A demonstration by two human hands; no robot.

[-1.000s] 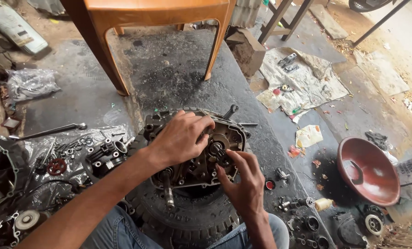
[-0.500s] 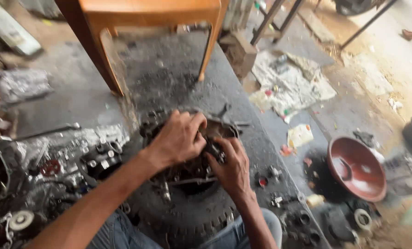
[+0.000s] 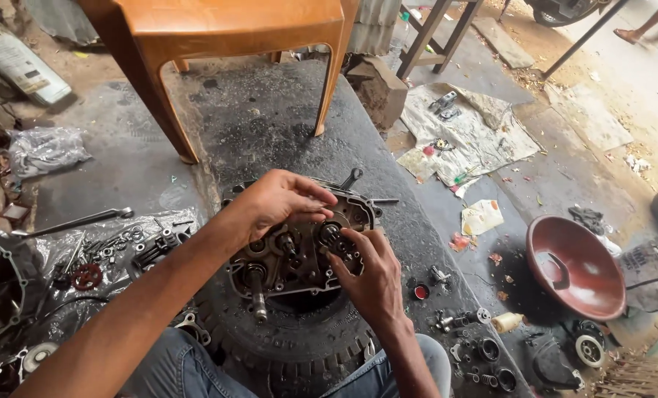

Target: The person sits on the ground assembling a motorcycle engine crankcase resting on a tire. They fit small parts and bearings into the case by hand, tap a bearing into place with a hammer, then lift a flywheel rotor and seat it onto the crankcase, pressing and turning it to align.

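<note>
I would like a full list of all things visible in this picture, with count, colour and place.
engine case: one, dark grey, centre, on the tyre
tyre: one, black, under the engine case
stool: one, orange, top
bowl: one, red-brown, right
cloth: one, dirty grey, upper right, small parts on it
plastic sheet: one, clear, left, with bolts
left hand: one, over the engine case
right hand: one, fingers on the gears

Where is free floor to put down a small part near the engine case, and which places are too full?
Free: dark floor between the engine case and the orange chair. Crowded: the plastic sheet with small parts on the left, and loose parts between the case and the red bowl.
</note>
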